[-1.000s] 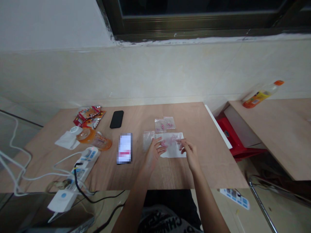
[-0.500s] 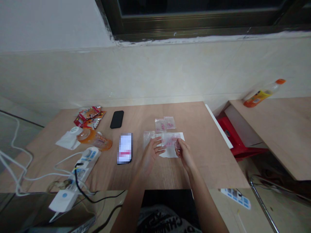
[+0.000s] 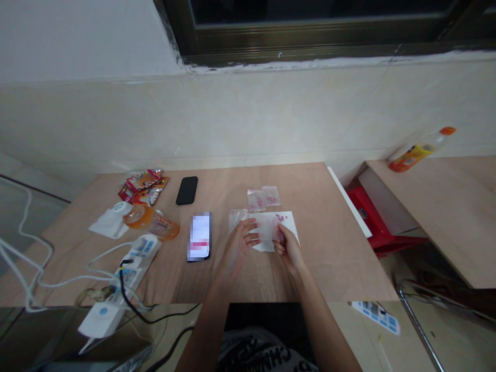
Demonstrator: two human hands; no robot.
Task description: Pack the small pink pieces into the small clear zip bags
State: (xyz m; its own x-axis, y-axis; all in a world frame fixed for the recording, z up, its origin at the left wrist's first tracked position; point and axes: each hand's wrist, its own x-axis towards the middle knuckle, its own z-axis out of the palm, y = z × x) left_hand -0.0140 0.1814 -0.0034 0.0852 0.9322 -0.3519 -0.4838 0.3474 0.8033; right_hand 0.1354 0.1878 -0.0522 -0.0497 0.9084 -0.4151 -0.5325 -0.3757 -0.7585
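Note:
My right hand (image 3: 289, 249) pinches a clear plastic bag (image 3: 268, 228) holding pink pieces, above a white paper sheet (image 3: 287, 230). My left hand (image 3: 239, 247) stands spread beside the bag, its fingertips at the bag's left edge, holding nothing that I can see. Another clear bag (image 3: 237, 219) lies under those fingers at the sheet's left. Just beyond the sheet lie two small clear bags of pink pieces, one (image 3: 256, 201) next to the other (image 3: 270, 196). All of this is on a light wooden table (image 3: 310, 276).
Left of my hands lie a phone with a blurred screen (image 3: 199, 236), a black phone (image 3: 186, 190), snack packets (image 3: 141, 187), orange cups (image 3: 151, 223) and a white power strip (image 3: 141, 250) with cables. A red stool (image 3: 372, 217) stands beyond the table's right edge.
My hands have come closer together, and my right hand now pinches the pink-filled bag. The white sheet shows more at the right and sits slightly turned.

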